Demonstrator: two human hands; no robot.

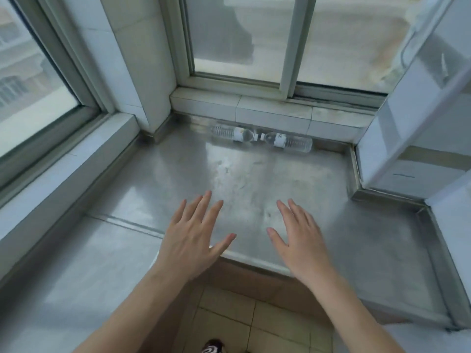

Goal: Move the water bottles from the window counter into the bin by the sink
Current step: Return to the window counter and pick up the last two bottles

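Head cam: both bottles were lying at the back edge

Left bottle and right bottle lay cap to cap along the counter back edge. Left hand and right hand, fingers spread and empty, hovered near the front edge, roughly equally far away.

Counter: I read brushed stainless steel, semi-glossy, scuffed and smeared in the middle.
Left bottle: clear ribbed plastic, white paper-like label.
Right bottle: same clear plastic, I'd say.
Sill tiles: pale glazed ceramic, stained.
Floor: matt beige tile.
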